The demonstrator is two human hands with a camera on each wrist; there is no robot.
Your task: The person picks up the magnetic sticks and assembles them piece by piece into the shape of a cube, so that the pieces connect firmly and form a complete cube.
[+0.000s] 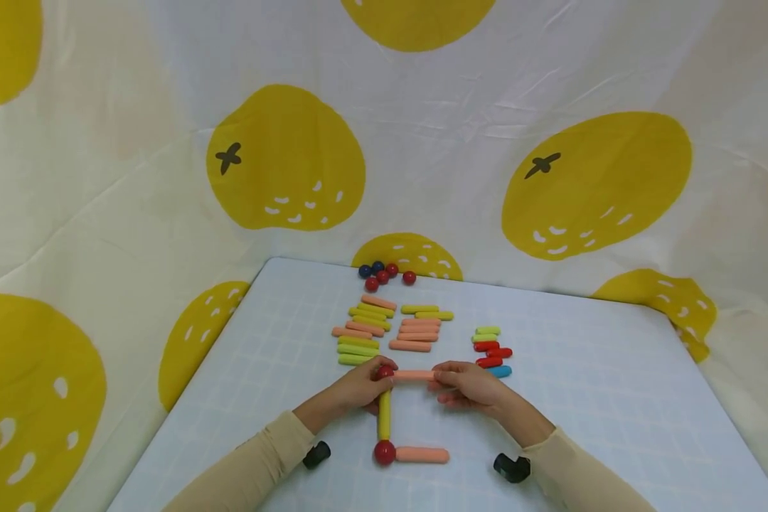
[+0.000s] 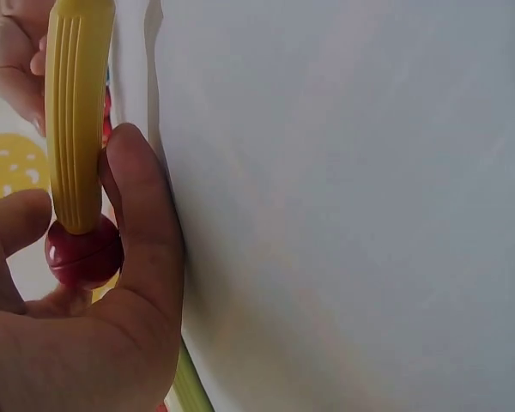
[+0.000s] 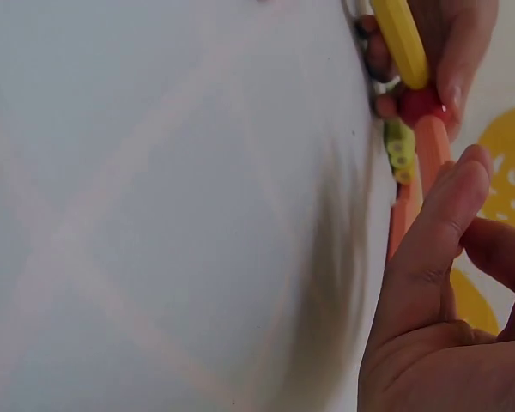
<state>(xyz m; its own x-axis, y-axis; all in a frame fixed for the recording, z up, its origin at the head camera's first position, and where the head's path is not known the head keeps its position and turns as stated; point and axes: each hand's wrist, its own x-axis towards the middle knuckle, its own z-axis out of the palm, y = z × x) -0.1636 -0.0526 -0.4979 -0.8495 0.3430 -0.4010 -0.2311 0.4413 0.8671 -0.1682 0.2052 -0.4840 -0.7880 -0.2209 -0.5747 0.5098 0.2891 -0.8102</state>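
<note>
My left hand [image 1: 360, 384] grips a red ball [image 1: 385, 372] that joins a yellow stick [image 1: 385, 416] and an orange stick [image 1: 413, 375]. The far end of that orange stick is pinched by my right hand [image 1: 473, 387]. At the yellow stick's near end sits a second red ball [image 1: 385, 452], from which another orange stick [image 1: 422, 455] points right. In the left wrist view, thumb and fingers lie around the red ball [image 2: 84, 253] below the yellow stick [image 2: 77, 120]. The right wrist view shows the orange stick [image 3: 432, 146] running from the ball to the right fingertips.
Beyond the hands lie rows of loose orange, yellow and green sticks [image 1: 416, 334]. Short red, green and blue sticks [image 1: 488, 347] are grouped to the right. Several red and dark blue balls [image 1: 384, 276] sit at the table's back edge, before a fruit-patterned cloth [image 1: 435, 178].
</note>
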